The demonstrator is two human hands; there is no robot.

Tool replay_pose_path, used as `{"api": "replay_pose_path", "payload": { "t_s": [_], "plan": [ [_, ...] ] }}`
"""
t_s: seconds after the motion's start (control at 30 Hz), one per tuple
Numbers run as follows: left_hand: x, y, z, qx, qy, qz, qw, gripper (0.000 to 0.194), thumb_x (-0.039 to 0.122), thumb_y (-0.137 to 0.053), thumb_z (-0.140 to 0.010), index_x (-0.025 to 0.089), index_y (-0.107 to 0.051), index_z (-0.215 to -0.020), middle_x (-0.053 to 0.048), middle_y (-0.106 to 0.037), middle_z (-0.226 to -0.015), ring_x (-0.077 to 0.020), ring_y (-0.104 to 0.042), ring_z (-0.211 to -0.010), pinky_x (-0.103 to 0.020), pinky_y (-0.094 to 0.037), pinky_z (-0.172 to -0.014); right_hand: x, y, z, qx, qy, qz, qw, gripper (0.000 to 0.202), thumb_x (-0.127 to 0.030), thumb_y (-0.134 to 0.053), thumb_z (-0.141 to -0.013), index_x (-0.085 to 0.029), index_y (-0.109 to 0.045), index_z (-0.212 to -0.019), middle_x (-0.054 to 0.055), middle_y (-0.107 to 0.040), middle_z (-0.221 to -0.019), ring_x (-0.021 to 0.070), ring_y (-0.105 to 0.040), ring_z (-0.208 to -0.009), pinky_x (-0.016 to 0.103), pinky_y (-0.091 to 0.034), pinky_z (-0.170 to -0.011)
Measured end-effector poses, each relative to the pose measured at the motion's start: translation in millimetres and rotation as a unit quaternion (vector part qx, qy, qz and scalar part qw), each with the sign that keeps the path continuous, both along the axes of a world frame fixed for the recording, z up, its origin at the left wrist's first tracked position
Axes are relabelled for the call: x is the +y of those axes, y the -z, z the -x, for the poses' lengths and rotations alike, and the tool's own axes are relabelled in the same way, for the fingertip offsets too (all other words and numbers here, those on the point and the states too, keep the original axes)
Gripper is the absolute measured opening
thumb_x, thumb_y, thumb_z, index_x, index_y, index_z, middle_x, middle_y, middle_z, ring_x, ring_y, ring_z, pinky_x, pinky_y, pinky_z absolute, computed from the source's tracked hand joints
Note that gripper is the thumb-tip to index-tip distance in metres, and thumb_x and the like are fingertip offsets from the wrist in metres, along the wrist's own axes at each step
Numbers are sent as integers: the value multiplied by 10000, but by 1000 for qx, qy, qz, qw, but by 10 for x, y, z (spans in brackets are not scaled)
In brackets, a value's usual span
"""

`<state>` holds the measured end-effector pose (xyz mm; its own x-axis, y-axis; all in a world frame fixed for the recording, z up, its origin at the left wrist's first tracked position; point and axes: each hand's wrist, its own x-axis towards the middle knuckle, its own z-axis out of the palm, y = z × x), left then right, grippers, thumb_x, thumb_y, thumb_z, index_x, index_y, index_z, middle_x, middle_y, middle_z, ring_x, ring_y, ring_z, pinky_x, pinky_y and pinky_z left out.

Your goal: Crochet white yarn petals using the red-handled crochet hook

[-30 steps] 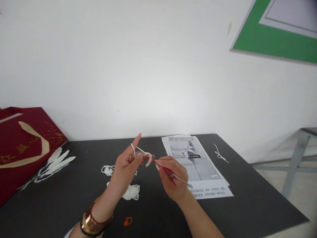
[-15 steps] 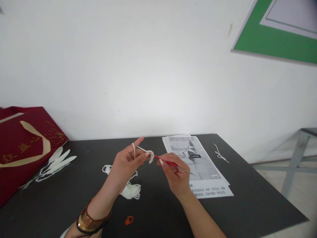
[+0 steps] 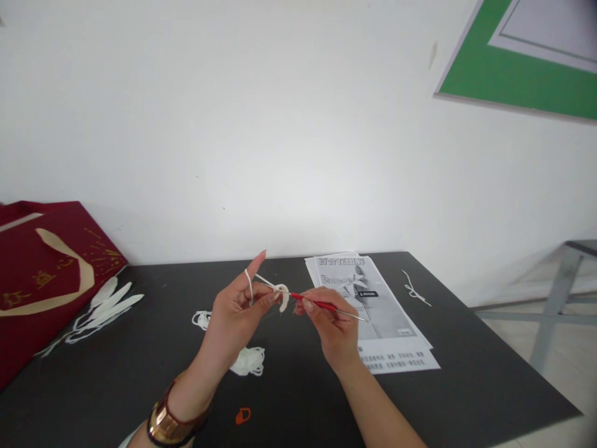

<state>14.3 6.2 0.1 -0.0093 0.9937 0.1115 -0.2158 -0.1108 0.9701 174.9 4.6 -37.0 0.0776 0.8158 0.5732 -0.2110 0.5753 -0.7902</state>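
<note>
A small curled piece of white crochet work (image 3: 283, 301) is pinched between the thumb and fingers of my left hand (image 3: 240, 308). White yarn (image 3: 249, 286) loops round the raised index finger of that hand and runs taut to the piece. My right hand (image 3: 333, 323) grips a crochet hook (image 3: 321, 305) with a red handle and metal ends. Its tip points left and meets the white piece at my left fingertips. Under my left forearm lies a loose heap of white yarn (image 3: 249, 361), partly hidden by the arm.
An orange stitch marker (image 3: 243, 415) lies near the front of the black table (image 3: 298, 404). Printed sheets (image 3: 392, 311) are under and beyond my right hand. White crocheted petals (image 3: 105, 305) and a dark red bag (image 3: 41, 267) are at left; a short white yarn piece (image 3: 413, 289) at right.
My left hand has shifted slightly left and its index finger stands more upright, drawing the yarn taut. The hook lies a little flatter, its tip still at the white piece.
</note>
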Motion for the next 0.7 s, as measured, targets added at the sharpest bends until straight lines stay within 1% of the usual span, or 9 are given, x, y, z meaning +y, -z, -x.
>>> {"api": "replay_pose_path", "payload": {
  "t_s": [0.1,0.17,0.27,0.37,0.47,0.53,0.57,0.63,0.7],
  "plan": [
    [-2,14,1,-47,19,16,999,786,167,-765,-720,208,-425,-1428,13,-718,-681,-112,-605,-657,-245,-454,-704,12,-28,3,17,-28,-8,999,84,-162,-664,-836,-211,-709,-887,26,-692,-788,155,-665,-661,297,-560,-597],
    [-4,9,-4,-104,44,44,993,750,139,-753,-720,204,-459,-1407,15,-700,-656,-107,-605,-641,-240,-452,-695,5,-41,-5,-2,-30,-31,999,109,-157,-649,-846,-217,-716,-909,39,-701,-818,167,-678,-695,309,-572,-614],
    [-13,-12,-20,-186,75,80,976,686,101,-740,-703,174,-530,-1352,14,-664,-636,-103,-597,-619,-233,-455,-669,-40,-51,-32,-77,13,-88,993,198,-107,-615,-860,-233,-716,-974,58,-720,-887,182,-694,-768,324,-587,-654],
    [-34,-27,-38,-214,77,74,971,665,91,-743,-694,174,-555,-1326,24,-635,-647,-94,-583,-620,-217,-456,-655,-109,-55,-64,-172,69,-180,966,364,-21,-562,-856,-248,-674,-1118,82,-719,-982,186,-693,-844,315,-598,-677],
    [-56,-15,-46,-168,53,24,984,727,114,-736,-724,234,-477,-1392,42,-619,-669,-82,-552,-617,-202,-444,-642,-159,-60,-88,-269,121,-291,910,440,-14,-541,-856,-193,-592,-1255,129,-706,-1026,220,-677,-932,357,-608,-735],
    [-63,2,-39,-106,31,-18,994,774,143,-728,-749,269,-402,-1439,44,-622,-689,-95,-553,-642,-210,-439,-640,-175,-71,-99,-322,151,-334,873,436,-32,-545,-856,-150,-567,-1275,139,-708,-991,237,-666,-950,386,-605,-776],
    [-63,10,-32,-70,20,-34,997,786,156,-726,-755,271,-380,-1452,42,-623,-695,-104,-555,-653,-219,-440,-643,-180,-80,-103,-341,160,-344,860,429,-34,-547,-854,-138,-565,-1270,137,-709,-970,238,-661,-947,390,-603,-786],
    [-59,22,-15,-7,4,-54,999,782,175,-722,-764,257,-371,-1459,40,-619,-693,-118,-548,-662,-239,-441,-662,-189,-100,-108,-355,162,-345,853,416,-30,-549,-846,-129,-570,-1250,132,-707,-946,235,-652,-930,378,-602,-773],
    [-47,27,1,31,0,-68,997,766,183,-715,-774,250,-377,-1458,42,-606,-678,-123,-534,-655,-256,-439,-681,-202,-121,-110,-342,147,-323,870,417,-16,-543,-838,-136,-570,-1237,128,-699,-947,222,-642,-896,349,-597,-718]
  ]
}}
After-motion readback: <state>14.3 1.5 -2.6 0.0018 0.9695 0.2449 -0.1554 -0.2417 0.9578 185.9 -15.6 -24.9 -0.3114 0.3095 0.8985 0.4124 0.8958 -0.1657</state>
